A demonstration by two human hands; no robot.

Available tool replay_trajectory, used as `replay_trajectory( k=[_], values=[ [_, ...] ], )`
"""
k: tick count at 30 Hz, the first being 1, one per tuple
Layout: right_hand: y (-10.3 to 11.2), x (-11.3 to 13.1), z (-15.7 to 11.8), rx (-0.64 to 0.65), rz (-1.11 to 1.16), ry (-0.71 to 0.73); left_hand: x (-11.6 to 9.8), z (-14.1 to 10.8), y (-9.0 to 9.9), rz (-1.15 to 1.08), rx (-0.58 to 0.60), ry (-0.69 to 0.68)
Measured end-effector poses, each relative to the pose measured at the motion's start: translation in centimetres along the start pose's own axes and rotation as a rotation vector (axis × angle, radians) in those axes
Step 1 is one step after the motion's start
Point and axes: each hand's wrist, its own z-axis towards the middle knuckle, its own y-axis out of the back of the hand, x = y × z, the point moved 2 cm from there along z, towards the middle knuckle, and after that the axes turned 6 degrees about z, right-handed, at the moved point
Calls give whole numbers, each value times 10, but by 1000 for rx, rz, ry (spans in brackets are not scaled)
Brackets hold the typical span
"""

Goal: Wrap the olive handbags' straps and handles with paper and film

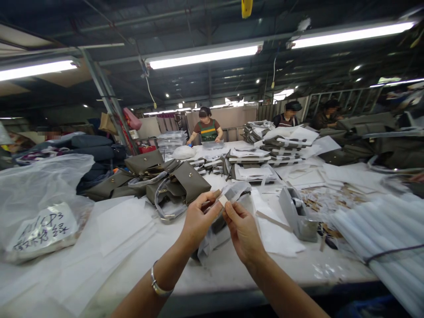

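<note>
Both hands meet over the middle of the table. A small white piece (223,201) is pinched between the fingertips of my right hand (243,227), and the left thumb touches or nearly touches it. My left hand (201,216) has its thumb and fingers closed round something too small to name, near a brownish bit at the fingertips. Beneath the hands lies a dark item in clear plastic wrap (215,238), partly covered by them. Dark olive bags (187,181) with plastic-wrapped handles lie just beyond my left hand.
White sheets (122,225) and a large plastic sack (43,207) cover the left side. A grey tape dispenser (296,214), scattered scraps (331,198) and rolled foam sheets (384,234) are at the right. Stacked wrapped pieces (281,148) stand farther back, with several people beyond.
</note>
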Motion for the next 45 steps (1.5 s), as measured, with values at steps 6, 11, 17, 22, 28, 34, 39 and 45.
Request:
replay_trajectory(
  k=[6,11,17,22,28,34,39,45],
  values=[
    [4,-9,6,-77,-146,123,-6,-5,-5,27,-8,-26],
    [6,-10,5,-77,-195,124,-29,-6,1,187,21,-94],
    [5,-9,4,-68,-210,109,-45,-1,10,741,-32,-329],
    [6,-4,7,-55,-197,61,-42,-15,3,1190,-52,-558],
    [7,8,10,-1,-149,10,-25,-29,-13,1334,-75,-597],
    [8,12,9,69,-250,74,-17,-28,-17,1351,-83,-560],
    [15,18,11,71,-308,44,-35,-21,-1,1087,67,-485],
    [14,22,12,123,-296,18,-31,5,21,491,225,-136]
  ],
)
